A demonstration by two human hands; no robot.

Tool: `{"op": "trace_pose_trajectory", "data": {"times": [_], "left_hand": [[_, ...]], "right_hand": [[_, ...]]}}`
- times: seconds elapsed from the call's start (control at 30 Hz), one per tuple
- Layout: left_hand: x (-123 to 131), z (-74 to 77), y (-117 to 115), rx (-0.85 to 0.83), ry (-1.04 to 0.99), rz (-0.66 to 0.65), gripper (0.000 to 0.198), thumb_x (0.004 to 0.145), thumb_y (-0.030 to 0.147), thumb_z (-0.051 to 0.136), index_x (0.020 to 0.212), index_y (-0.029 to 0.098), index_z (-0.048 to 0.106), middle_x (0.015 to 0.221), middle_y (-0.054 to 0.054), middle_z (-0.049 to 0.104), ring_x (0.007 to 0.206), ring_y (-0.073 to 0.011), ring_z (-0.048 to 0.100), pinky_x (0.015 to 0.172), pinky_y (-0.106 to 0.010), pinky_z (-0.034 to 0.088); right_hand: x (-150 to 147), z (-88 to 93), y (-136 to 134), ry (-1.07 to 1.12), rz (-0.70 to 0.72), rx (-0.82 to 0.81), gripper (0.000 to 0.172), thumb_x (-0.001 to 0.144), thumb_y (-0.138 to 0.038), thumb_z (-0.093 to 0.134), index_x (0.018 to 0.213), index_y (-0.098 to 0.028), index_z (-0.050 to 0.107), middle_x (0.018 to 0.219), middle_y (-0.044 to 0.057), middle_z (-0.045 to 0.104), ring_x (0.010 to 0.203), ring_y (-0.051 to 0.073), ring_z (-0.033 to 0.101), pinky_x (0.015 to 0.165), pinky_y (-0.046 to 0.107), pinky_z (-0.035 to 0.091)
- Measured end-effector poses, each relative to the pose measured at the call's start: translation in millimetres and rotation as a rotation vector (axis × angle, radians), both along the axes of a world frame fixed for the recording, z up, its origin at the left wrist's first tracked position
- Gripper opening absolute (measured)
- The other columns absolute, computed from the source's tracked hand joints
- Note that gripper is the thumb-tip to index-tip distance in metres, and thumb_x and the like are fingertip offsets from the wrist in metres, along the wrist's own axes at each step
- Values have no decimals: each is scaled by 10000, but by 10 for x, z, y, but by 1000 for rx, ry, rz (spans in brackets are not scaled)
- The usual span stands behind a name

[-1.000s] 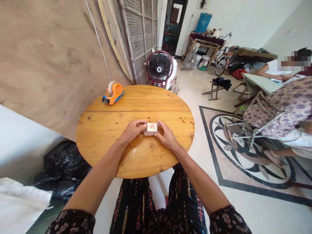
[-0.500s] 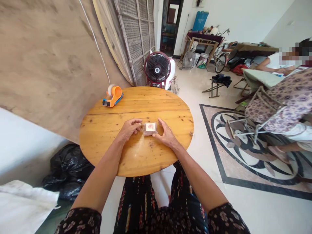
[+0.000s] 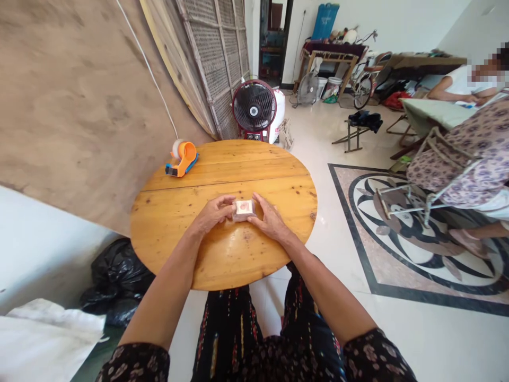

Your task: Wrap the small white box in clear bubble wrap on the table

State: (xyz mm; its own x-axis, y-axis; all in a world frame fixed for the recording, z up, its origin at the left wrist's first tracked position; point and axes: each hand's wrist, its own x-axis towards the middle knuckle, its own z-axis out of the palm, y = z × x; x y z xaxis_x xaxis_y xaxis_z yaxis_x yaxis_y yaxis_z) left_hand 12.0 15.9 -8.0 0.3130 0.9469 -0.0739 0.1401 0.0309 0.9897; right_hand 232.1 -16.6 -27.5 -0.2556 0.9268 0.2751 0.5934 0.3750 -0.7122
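A small box in clear plastic wrap lies on the round wooden table. Its pale top carries a reddish print. My left hand has its fingers and thumb closed at the box's left end, partly covering the wrap there. At the right end, my right hand grips the box, its thumb on the near corner and its fingers curved round the far corner. An orange and blue tape dispenser with a roll of tape stands at the table's back left edge.
A dark red fan stands just behind the table. Black plastic bags lie on the floor at left, near a white sack. At right, one person sits at a green-topped table, another on a chair.
My left hand has moved slightly right, and its fingers now close against the box's left end. The right hand stays at the other end. The whole view has shifted a little.
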Motion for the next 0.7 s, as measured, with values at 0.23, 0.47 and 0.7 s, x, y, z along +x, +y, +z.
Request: {"op": "trace_pose_trajectory", "data": {"times": [0.23, 0.47, 0.7], "left_hand": [[53, 15, -23, 19, 4, -14, 656, 696, 431, 735, 1255, 148, 541, 1107, -88, 600, 563, -58, 540, 430, -180, 328], [8, 10, -14, 2, 4, 37, 540, 773, 450, 683, 1171, 99, 585, 660, 13, 582, 461, -56, 458, 416, -177, 323], [-52, 11, 10, -63, 8, 62, 499, 714, 424, 739, 1083, 110, 619, 804, -40, 636, 601, -104, 576, 479, -207, 478]], "right_hand": [[-10, 15, 4, 20, -13, 7, 714, 813, -312, 632, 1462, -218, 351, 1369, 120, 553, 1271, 279, 500, 1090, 505, 321], [-16, 128, -38, 55, -38, -47, 863, 709, -346, 724, 1462, -175, 338, 1493, 153, 402, 1380, 307, 373, 1138, 529, 254], [-5, 111, -37, 33, -12, -35, 845, 723, -303, 697, 1470, -195, 317, 1434, 135, 488, 1334, 298, 439, 1117, 517, 284]]}}
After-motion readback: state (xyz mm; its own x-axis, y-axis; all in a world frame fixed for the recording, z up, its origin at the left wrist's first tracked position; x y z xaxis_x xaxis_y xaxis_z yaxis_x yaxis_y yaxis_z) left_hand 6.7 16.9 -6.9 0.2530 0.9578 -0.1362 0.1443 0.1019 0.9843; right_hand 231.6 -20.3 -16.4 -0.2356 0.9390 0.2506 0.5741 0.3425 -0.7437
